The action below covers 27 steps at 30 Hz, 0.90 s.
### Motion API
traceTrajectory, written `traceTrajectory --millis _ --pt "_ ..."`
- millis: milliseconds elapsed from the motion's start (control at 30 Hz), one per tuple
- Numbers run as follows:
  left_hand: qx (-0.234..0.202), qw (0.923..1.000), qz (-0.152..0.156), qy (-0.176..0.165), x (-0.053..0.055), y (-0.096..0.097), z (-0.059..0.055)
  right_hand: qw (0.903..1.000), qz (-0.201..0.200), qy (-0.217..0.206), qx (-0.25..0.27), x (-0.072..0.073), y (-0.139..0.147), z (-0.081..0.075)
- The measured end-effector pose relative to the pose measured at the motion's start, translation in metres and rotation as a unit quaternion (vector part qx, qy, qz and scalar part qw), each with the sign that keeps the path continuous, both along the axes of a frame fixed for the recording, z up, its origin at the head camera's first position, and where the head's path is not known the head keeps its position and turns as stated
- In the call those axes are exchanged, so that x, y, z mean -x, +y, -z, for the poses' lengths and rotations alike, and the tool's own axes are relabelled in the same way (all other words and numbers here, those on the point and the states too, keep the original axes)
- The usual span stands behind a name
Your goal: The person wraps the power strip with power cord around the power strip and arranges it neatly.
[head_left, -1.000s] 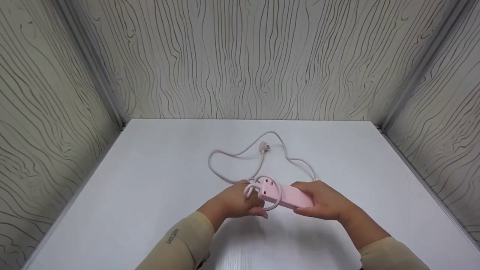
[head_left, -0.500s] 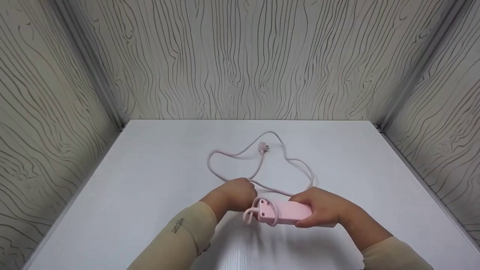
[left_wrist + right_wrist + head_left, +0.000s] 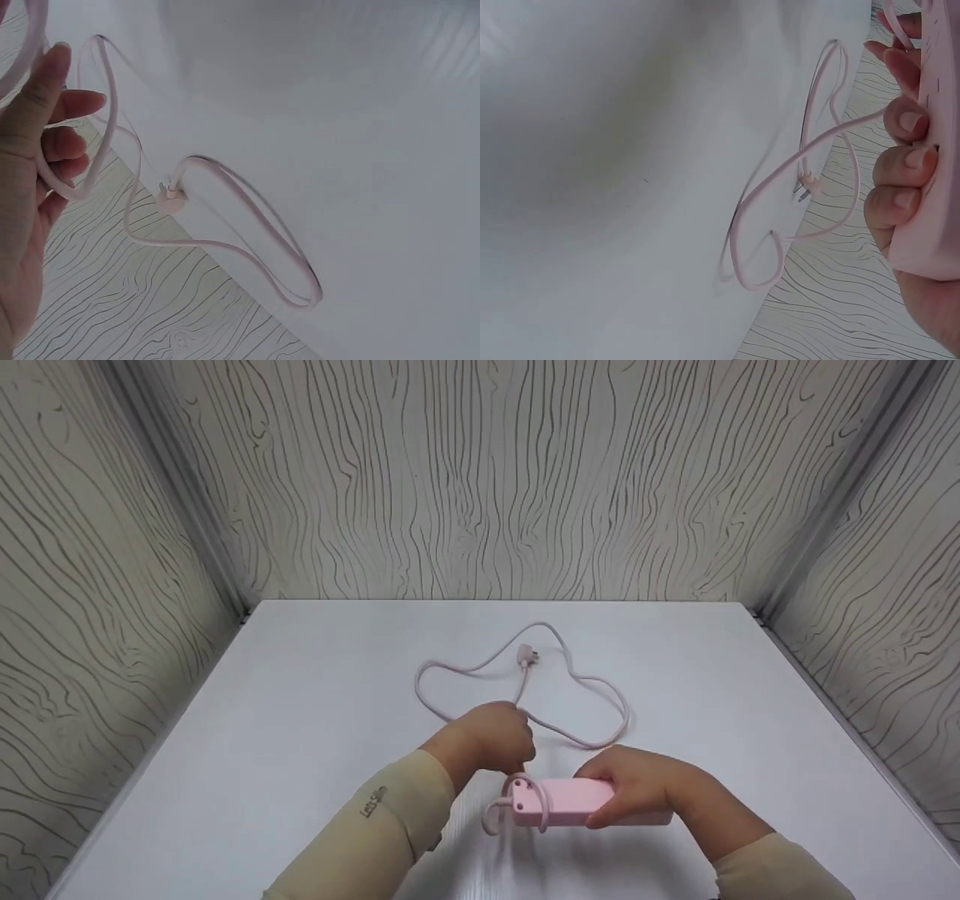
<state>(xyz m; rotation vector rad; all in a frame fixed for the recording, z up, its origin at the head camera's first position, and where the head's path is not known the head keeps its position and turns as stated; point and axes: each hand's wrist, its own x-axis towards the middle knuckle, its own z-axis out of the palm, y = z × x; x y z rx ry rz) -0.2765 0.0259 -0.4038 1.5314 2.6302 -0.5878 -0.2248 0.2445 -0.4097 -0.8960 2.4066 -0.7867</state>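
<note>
My right hand [image 3: 637,787] grips a pink power strip [image 3: 559,801] at its right part, above the table. In the right wrist view, several fingertips [image 3: 904,165] curl over the strip's socket face. A loop of its cord [image 3: 544,810] runs around the strip's left end. My left hand [image 3: 499,739] is just beyond that end, with its fingers curled about the cord [image 3: 112,120], as the left wrist view shows. Farther back, the rest of the cord lies in a wide loop on the table, and the plug [image 3: 526,655] rests inside it with its prongs pointing right.
The white table [image 3: 322,682] meets a wood-grain patterned wall [image 3: 480,480] at the back. Similar panels stand on the left and right, with grey metal posts [image 3: 180,487] at the corners.
My right hand has lowered the strip toward me and levelled it. My left hand came away from the strip's end, then moved right and away from me, drawing the cord along.
</note>
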Motion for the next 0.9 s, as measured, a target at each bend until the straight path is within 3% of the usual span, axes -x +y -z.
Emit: traceTrajectory --millis 233,400,600,800,900 --pt "-0.047 0.9968 -0.012 -0.063 -0.003 -0.004 -0.012 0.9998 0.016 -0.012 0.004 -0.001 0.005 0.000" --pt "-0.051 0.9929 -0.045 -0.097 -0.006 0.002 -0.014 0.9996 0.017 -0.012 -0.018 -0.003 -0.002 -0.003" --pt "-0.017 0.9990 -0.030 -0.028 -0.008 0.012 -0.011 0.9983 0.014 0.011 -0.055 -0.005 -0.012 -0.004" --pt "-0.023 0.9981 -0.015 0.055 -0.013 0.013 -0.014 0.9946 0.037 0.046 -0.084 -0.003 -0.011 -0.004" --pt "-0.035 0.9961 -0.033 0.074 -0.015 0.015 -0.014 0.9911 0.056 0.066 -0.101 -0.002 -0.009 -0.003"
